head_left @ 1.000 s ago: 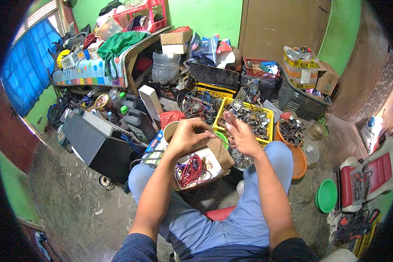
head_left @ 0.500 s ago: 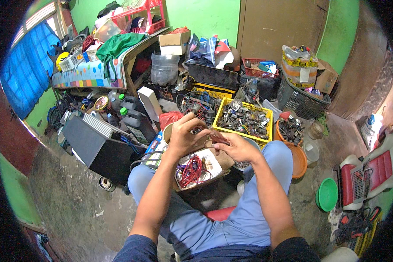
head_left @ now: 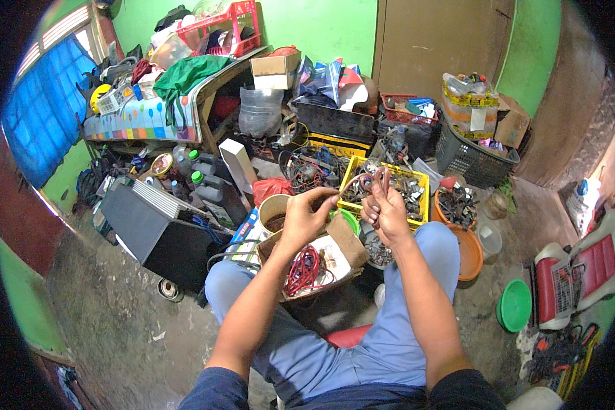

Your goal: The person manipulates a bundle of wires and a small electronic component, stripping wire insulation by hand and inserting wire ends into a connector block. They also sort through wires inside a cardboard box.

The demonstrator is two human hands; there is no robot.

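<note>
A reddish-brown cable is bunched in folds, and my right hand is closed around it with the loops sticking up past the fingers. My left hand, fingers pinched, holds one stretch of the same cable to the left of the bunch. Below both hands, an opened cardboard box lies between my knees. Inside it are a tangle of red wires and some darker and white pieces too small to name. A beige round tub stands behind my left hand, partly covered by it.
Beyond my hands is a yellow crate full of small electrical parts. Orange tubs stand right of my knee, a green bowl farther right. A black box-shaped unit and dark jugs crowd the left.
My right hand has turned upright and lifted the cable bunch, whose loops now show above it. My left hand has moved right and lower, with cable stretched between the hands.
</note>
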